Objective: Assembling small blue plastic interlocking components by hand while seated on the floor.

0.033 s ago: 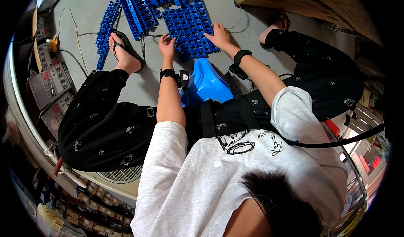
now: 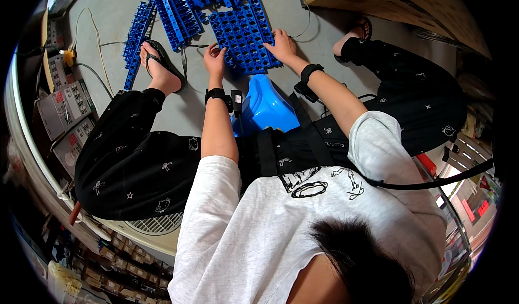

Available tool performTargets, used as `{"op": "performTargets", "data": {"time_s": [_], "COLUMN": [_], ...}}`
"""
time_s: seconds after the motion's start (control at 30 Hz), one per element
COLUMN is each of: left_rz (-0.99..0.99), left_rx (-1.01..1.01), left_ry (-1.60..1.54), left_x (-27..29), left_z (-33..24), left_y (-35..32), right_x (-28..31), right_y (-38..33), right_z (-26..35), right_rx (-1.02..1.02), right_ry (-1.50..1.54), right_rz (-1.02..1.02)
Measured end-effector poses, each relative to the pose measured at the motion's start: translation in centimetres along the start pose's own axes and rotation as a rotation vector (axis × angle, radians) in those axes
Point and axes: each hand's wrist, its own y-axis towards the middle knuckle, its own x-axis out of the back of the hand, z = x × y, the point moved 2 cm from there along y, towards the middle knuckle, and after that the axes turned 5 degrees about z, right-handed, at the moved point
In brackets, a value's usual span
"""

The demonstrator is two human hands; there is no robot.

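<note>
A blue plastic panel [image 2: 243,36] with rows of round holes, much like a battery cell holder, lies on the grey floor in front of me. At its left edge, my left hand [image 2: 214,59] has its thumb and fingers closed on the near-left side. My right hand [image 2: 281,47] grips the opposite edge, thumb toward the holes; part of its fingers is hidden. Both forearms reach forward and wear black wrist straps. Just this side of the panel, between my legs, is a smooth bright blue plastic piece [image 2: 267,107].
More blue toothed strips [image 2: 175,20] lie left of and beyond the panel, one bunch beside my sandalled left foot [image 2: 159,69]. A large cardboard box [image 2: 400,7] stands at the far right. Thin cables [image 2: 102,55] cross the floor; boxed goods [image 2: 65,107] line the left side.
</note>
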Motion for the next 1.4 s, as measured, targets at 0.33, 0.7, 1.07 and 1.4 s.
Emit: {"op": "performTargets", "data": {"time_s": [0.33,0.7,1.07,1.4], "left_rz": [-0.228,-0.268,-0.008,-0.069], "left_rx": [-0.140,-0.304,-0.141,-0.165], "left_ry": [0.463,0.736,0.827,0.700], "left_x": [-0.5,-2.8,-3.4,-3.6], "left_z": [-2.2,-5.5,-4.8,-5.3], "left_y": [-1.1,-2.7,-1.4,-1.7], "right_x": [0.5,0.1,-0.1,3.8], "right_y": [-0.5,-0.9,3.9,13.7], "right_z": [0.9,1.8,4.4,14.4], "right_rx": [0.156,0.417,0.467,0.149], "right_ry": [-0.073,-0.143,-0.213,-0.111], "right_rz": [-0.111,-0.093,0.110,-0.033]}}
